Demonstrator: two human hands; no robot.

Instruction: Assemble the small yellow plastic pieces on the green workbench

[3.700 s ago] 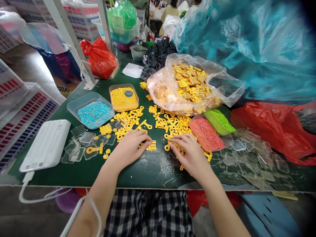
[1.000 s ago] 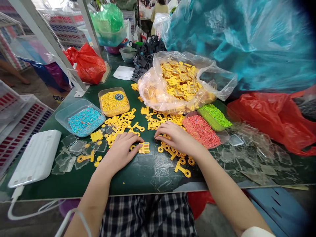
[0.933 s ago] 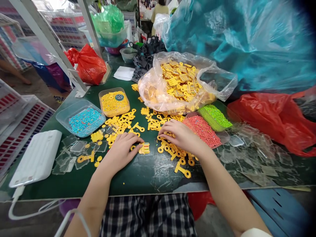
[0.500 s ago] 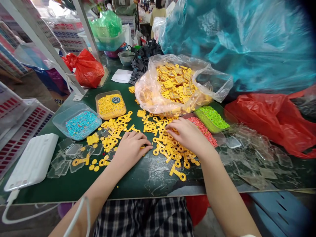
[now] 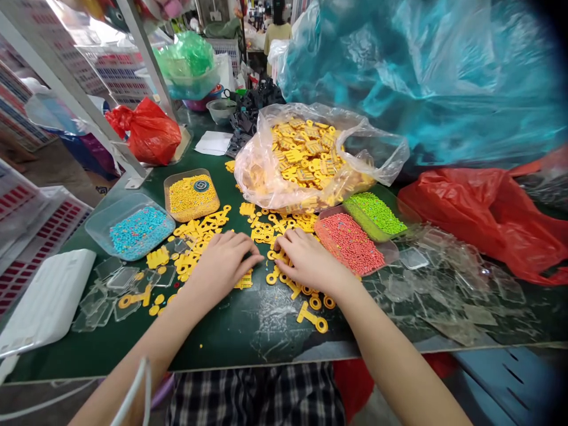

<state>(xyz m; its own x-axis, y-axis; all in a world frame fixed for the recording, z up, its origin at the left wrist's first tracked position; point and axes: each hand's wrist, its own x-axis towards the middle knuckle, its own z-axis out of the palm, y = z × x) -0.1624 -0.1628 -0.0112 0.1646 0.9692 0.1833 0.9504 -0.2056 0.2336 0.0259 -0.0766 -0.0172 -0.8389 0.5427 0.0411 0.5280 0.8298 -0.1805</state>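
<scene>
My left hand [image 5: 224, 260] rests low on the green table, fingers curled and thumb against the forefinger. A flat yellow plastic piece [image 5: 243, 280] shows under its thumb side, mostly covered by the hand. Facing it across a small gap, my right hand [image 5: 304, 257] is bent over the pile of yellow plastic pieces. A ring-ended yellow piece [image 5: 274, 255] shows between its thumb and forefinger; its far end is hidden. Closer to the table edge lies one T-shaped yellow piece [image 5: 313, 317] with a ring end.
Boxes of blue beads [image 5: 142, 229], yellow beads [image 5: 190, 195], red beads [image 5: 352, 241] and green beads [image 5: 377, 213] flank the hands. Behind stands a clear bag [image 5: 252, 171] of yellow parts. Clear plastic squares [image 5: 444, 278] lie right. A white power bank [image 5: 48, 296] sits left.
My right hand has moved left and nearer, off the red bead box, towards my left hand. My left hand shifted slightly left, and more of the flat yellow piece shows. The camera view shifted slightly.
</scene>
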